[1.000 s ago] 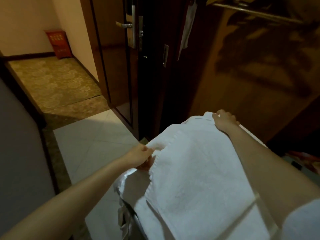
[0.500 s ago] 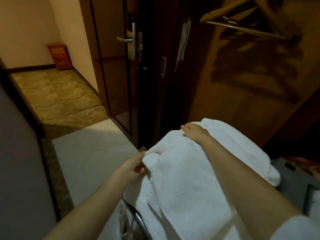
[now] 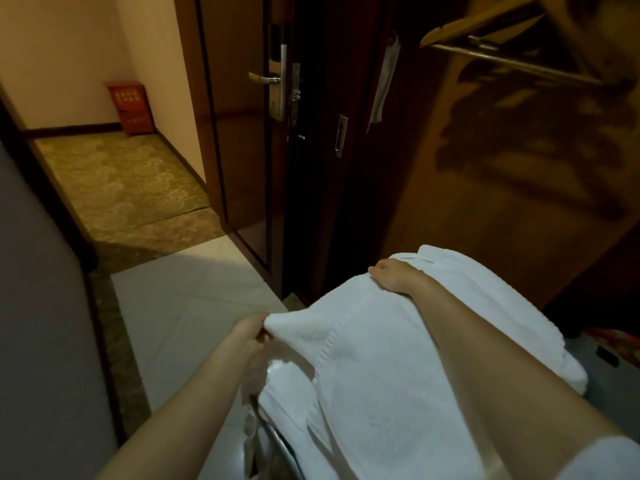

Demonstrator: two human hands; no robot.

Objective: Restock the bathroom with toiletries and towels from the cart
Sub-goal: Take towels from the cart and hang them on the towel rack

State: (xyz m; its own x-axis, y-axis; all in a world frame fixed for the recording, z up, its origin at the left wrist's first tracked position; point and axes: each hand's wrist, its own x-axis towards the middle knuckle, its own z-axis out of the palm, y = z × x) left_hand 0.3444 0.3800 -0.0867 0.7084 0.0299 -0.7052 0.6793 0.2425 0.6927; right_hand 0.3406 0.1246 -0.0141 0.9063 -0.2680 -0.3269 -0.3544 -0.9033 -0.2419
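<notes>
A large white towel lies draped over more white towels on the cart, filling the lower right of the head view. My left hand pinches the towel's near left corner and lifts it slightly. My right hand lies on the towel's far edge, fingers over the fold; its grip is partly hidden by the cloth. A thicker folded white towel sits behind and to the right. A bit of the cart's metal frame shows under the towels.
A dark wooden door with a metal handle stands ahead, open to a carpeted corridor with a red box. A wooden wardrobe with a hanger rail is on the right. A grey wall is close on my left.
My right hand has drawn the towel's far edge leftward and nearer, folding the towel over. My left hand has kept its corner, shifting slightly toward me. The view tilted up a little.
</notes>
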